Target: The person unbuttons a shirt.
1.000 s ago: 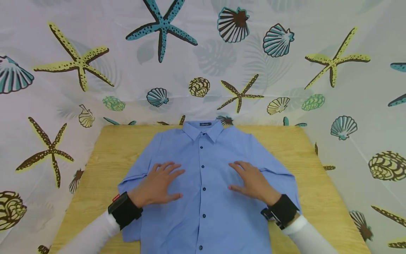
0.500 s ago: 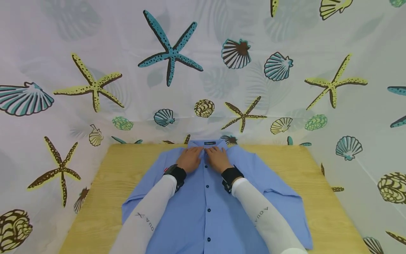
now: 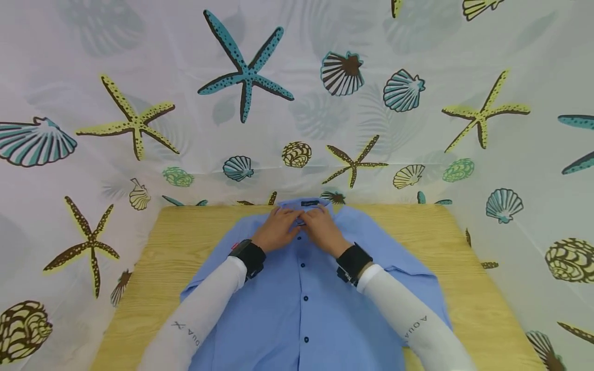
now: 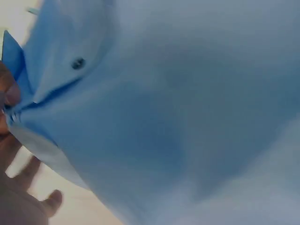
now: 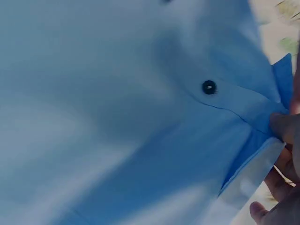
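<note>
A light blue button-up shirt (image 3: 278, 309) lies front up with its collar (image 3: 290, 203) at the far end. My left hand (image 3: 276, 230) and right hand (image 3: 323, 232) meet at the collar's front, their fingertips side by side over the top of the button strip. In the left wrist view, fingers (image 4: 11, 93) pinch the fabric beside a dark button (image 4: 78, 63). On the right wrist side, a thumb and fingers (image 5: 283, 125) grip the collar front, and the cloth is drawn into folds there. The hands hide the top button in the head view.
The shirt lies on a wooden table (image 3: 178, 237), its sleeves spread to the sides. A white curtain (image 3: 195, 134) printed with starfish and shells hangs behind and beside the table. A dark label (image 3: 310, 203) shows inside the collar.
Both hands have moved from hovering open over the chest up to the collar, and now pinch its front. The collar front is lifted and gathered between them.
</note>
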A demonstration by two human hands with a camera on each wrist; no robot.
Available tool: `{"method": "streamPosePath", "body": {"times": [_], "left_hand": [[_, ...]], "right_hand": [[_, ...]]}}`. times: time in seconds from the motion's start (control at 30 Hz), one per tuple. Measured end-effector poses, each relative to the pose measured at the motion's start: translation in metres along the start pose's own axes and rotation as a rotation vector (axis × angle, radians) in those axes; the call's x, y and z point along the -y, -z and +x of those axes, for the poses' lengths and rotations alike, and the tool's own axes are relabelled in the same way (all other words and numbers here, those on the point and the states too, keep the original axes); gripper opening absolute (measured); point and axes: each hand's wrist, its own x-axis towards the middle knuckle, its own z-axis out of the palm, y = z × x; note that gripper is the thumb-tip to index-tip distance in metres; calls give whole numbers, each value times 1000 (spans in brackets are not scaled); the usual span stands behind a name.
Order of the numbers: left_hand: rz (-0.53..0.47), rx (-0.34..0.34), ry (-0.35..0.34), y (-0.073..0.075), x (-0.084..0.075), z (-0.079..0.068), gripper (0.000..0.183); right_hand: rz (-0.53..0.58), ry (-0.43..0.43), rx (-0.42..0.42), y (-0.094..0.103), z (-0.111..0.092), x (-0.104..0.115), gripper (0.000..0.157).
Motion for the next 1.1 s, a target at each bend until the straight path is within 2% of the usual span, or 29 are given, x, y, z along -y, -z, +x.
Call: {"method": "streamPosePath", "body": {"times": [0.07,0.17,0.27,0.37,0.53,0.67,0.77,0.9,1.0,1.1], "left_hand": [[-55,22,-23,15,-17,-16,43],[-106,23,-95,36,-43,-45,33],[-168,2,-159,54,-69,-74,24],[-276,-27,-172,68,-94,-99,19],[-511,-55,-92,78,-123,-132,15],[-675,-59,-18,75,-136,-144,14],[-753,-74,61,72,-142,-146,13],[-821,-109,223,70,-149,-146,13],[-848,-155,338,70,-155,-144,18],[-891,-189,400,79,-167,-140,17]], "right_hand": [[53,31,18,20,-10,19,27],[119,88,21,53,-28,50,30],[127,150,-3,84,-44,77,33],[129,200,-34,107,-56,102,32],[201,221,-94,125,-75,132,23],[285,182,-188,127,-90,146,18],[266,131,-274,122,-99,154,13],[183,33,-426,114,-111,164,10],[169,-34,-517,107,-117,169,17],[175,-85,-550,102,-120,173,28]]}}
